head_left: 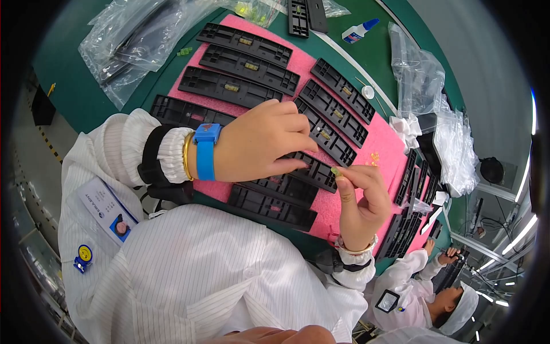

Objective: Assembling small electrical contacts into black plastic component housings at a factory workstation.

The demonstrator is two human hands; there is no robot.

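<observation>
My right hand (364, 203) pinches a small yellow-green bubble level vial (336, 171) between thumb and forefinger. Over the middle of the pink foam mat (375, 146) hovers my left hand (264, 140), its fingers bent and its thumb held apart, with nothing between them. Beneath both hands lies a black plastic level body (312, 166), partly hidden. Several more black level bodies lie in rows; those at the far left, such as one level body (232, 87), have a yellowish vial seated in the middle slot. Nearer me, a level body (272, 207) shows pink through its slot.
Loose yellow vials (374, 159) lie on the mat right of my hands. Beyond it are a glue bottle (360, 31), a small white cap (367, 92) and thin sticks. Clear plastic bags (421, 74) flank the mat. A co-worker (424, 286) works at the lower right.
</observation>
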